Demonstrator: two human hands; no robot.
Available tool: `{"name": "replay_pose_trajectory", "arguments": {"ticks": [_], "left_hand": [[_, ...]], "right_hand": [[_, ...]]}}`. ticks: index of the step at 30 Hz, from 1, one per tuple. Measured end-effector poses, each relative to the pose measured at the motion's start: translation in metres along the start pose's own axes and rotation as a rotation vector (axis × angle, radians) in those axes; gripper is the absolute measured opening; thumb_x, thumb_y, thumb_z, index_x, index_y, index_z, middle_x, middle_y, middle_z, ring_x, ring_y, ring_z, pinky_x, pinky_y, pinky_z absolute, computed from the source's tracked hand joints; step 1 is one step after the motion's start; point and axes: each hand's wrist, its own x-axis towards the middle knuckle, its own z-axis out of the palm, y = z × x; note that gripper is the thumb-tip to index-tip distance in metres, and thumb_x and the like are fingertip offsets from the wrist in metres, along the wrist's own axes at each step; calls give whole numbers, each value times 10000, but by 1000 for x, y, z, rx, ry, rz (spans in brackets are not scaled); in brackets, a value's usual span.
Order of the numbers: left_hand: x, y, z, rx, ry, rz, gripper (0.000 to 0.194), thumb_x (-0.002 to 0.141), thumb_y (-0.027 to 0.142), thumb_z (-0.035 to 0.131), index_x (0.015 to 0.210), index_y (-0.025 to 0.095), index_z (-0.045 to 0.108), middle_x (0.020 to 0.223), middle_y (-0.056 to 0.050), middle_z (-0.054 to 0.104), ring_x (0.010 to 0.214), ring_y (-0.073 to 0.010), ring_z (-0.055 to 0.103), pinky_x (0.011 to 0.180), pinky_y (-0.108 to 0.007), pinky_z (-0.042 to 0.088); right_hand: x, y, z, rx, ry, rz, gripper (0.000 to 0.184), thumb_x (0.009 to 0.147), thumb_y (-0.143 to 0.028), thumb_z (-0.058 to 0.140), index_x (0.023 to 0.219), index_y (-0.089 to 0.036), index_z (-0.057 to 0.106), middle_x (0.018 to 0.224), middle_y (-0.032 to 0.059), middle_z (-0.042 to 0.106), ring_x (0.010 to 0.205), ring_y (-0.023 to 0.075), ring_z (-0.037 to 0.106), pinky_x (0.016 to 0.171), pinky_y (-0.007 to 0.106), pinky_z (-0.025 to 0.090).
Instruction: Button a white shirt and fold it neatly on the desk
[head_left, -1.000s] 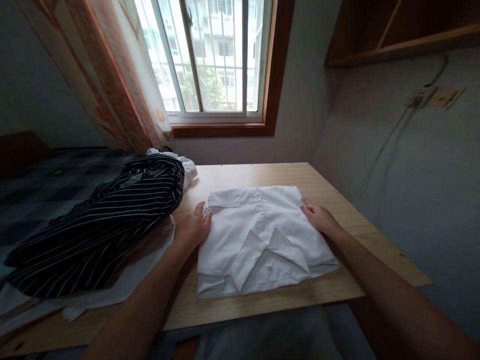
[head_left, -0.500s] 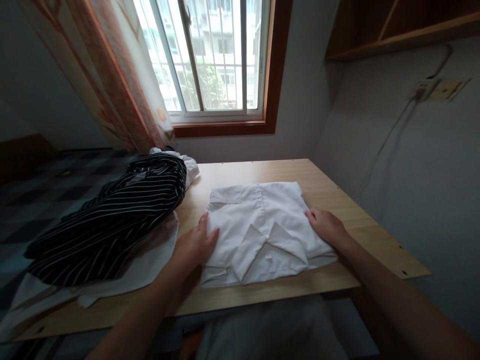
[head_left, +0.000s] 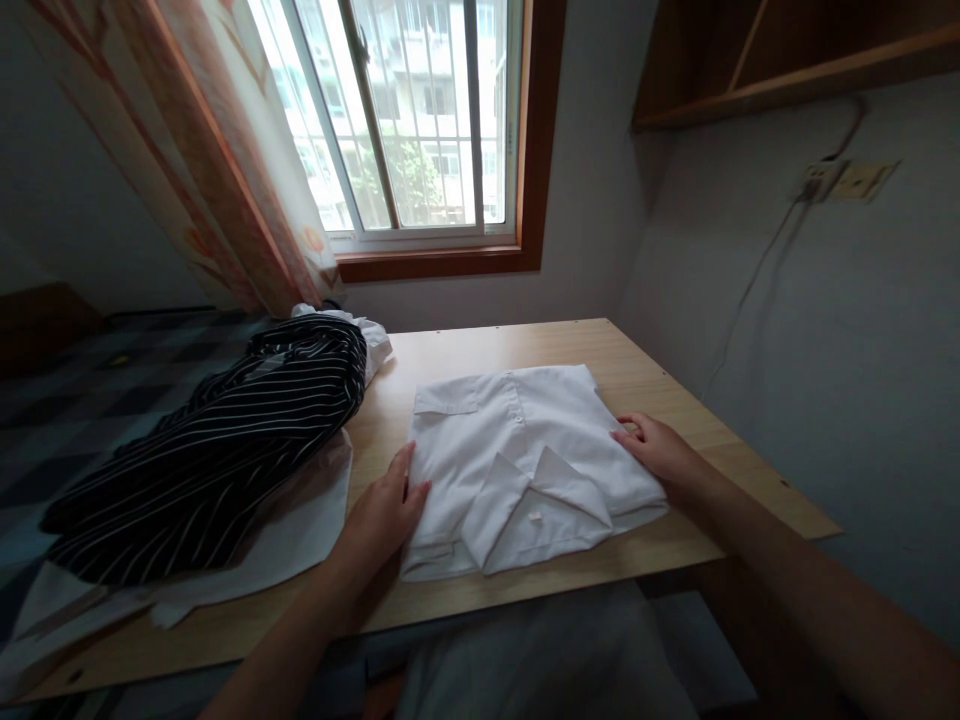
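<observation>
A white collared shirt (head_left: 555, 420) lies folded into a rough rectangle on the wooden board, its collar points towards me and its button strip running down the middle. My left hand (head_left: 386, 505) rests along the shirt's left edge, fingers stretched out and thumb apart over the cloth. At the opposite edge is my right hand (head_left: 660, 450), its thumb tip touching the shirt and its loosely bent fingers just outside the edge. A small gap shows between that thumb and the fingers.
Black clothing with white stripes (head_left: 225, 430) is heaped at the left over white cloth (head_left: 307, 535). The light wooden board (head_left: 487, 345) reaches towards a window (head_left: 420, 150). A wall socket with a cable (head_left: 817, 180) and a shelf (head_left: 720, 105) are at the right.
The whole view has shifted slightly. My right thumb and fingers stand a little further apart at the shirt's edge. The shirt stays folded, with my left hand still beside it.
</observation>
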Motion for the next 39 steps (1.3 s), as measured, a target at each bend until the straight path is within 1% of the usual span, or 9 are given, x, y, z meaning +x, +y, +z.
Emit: {"name": "replay_pose_trajectory", "arguments": {"ticks": [3, 7, 14, 17, 21, 26, 31, 35, 39], "left_hand": [[-4, 6, -6, 142, 3, -16, 592, 959, 325, 435, 1507, 145, 304, 947, -94, 724, 928, -263, 686, 812, -340, 471], [-8, 10, -10, 222, 10, -35, 561, 980, 378, 389, 1507, 196, 323, 908, -81, 719, 882, -270, 686, 760, -336, 458], [-12, 2, -4, 8, -15, 30, 568, 938, 375, 410, 1474, 185, 388, 721, -19, 646, 721, -226, 641, 666, -295, 430], [-11, -3, -6, -60, -7, 58, 556, 935, 396, 404, 1445, 174, 422, 676, 0, 623, 690, -213, 630, 638, -284, 427], [-21, 4, -15, 260, -1, 50, 517, 940, 393, 453, 1412, 184, 471, 878, -79, 696, 854, -268, 658, 720, -337, 457], [-26, 37, -21, 375, 275, 298, 365, 919, 333, 537, 1229, 158, 617, 1034, -132, 652, 1042, -313, 582, 889, -438, 461], [-7, 74, 6, 131, 117, 690, 285, 925, 420, 557, 1100, 213, 647, 1093, -82, 623, 1051, -247, 551, 944, -403, 461], [6, 85, 27, 205, 60, 757, 368, 797, 455, 705, 1044, 188, 648, 1136, -107, 605, 1088, -294, 515, 944, -445, 448], [12, 87, 33, 198, -15, 741, 136, 782, 286, 687, 869, 188, 651, 970, -78, 626, 974, -264, 541, 869, -406, 461]], "right_hand": [[-13, -2, -6, -80, 38, 60, 603, 892, -468, 525, 1381, -117, 481, 763, 65, 684, 711, 224, 636, 620, 276, 419], [-32, -4, -3, -155, 49, 34, 567, 911, -474, 499, 1387, -166, 489, 1008, 137, 718, 901, 279, 671, 733, 328, 472], [-35, -3, 3, 55, 82, -126, 531, 896, -402, 476, 1374, -175, 521, 1337, 125, 611, 1131, 264, 625, 936, 349, 487], [-36, -3, -3, 123, 41, -132, 536, 903, -430, 482, 1370, -175, 544, 1310, 109, 634, 1074, 245, 650, 899, 329, 510], [-43, -5, -6, -192, 49, -189, 418, 895, -390, 529, 1258, -223, 653, 1133, 110, 700, 1003, 263, 652, 865, 353, 506], [-45, -43, -10, -348, 209, -402, 328, 907, -363, 551, 1138, -194, 710, 981, 127, 649, 977, 272, 602, 904, 390, 463], [-29, -91, 9, 40, -146, -472, 325, 941, -399, 520, 1119, -185, 687, 962, 73, 677, 849, 186, 609, 787, 300, 463], [-15, -98, 33, 25, -351, -412, 272, 878, -419, 594, 817, -165, 670, 703, 2, 598, 630, 137, 487, 585, 258, 350], [-11, -90, 44, 25, -363, -448, 314, 840, -378, 616, 623, -172, 520, 618, -35, 471, 609, 114, 398, 562, 257, 263]]}}
